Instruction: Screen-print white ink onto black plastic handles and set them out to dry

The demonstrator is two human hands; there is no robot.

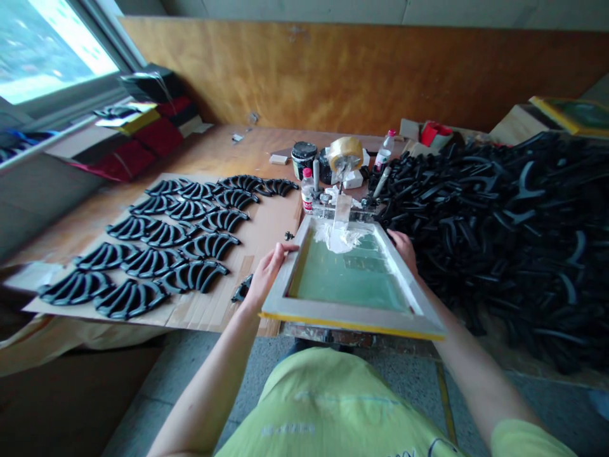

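Observation:
A screen printing frame (pixel 364 315) with a pale grey border and green mesh (pixel 347 285) stands at the table's front edge, its yellow-edged side towards me. My left hand (pixel 267 270) is closed at the frame's left side, and my right hand (pixel 404 249) is closed at its right side; the fingers are partly hidden. White paste (pixel 349 240) lies on the far part of the mesh, around a flat scraper (pixel 342 212). Behind it, the frame meets a hinge clamp (pixel 326 202). A black part (pixel 242 289) lies beside my left wrist.
Rows of black fan-shaped parts (pixel 166 233) cover the cardboard (pixel 266 222) on the left. A large heap of black parts (pixel 480 228) fills the right side. Bottles (pixel 307 193), a dark tub (pixel 303 158) and a tape roll (pixel 346 155) stand behind the frame.

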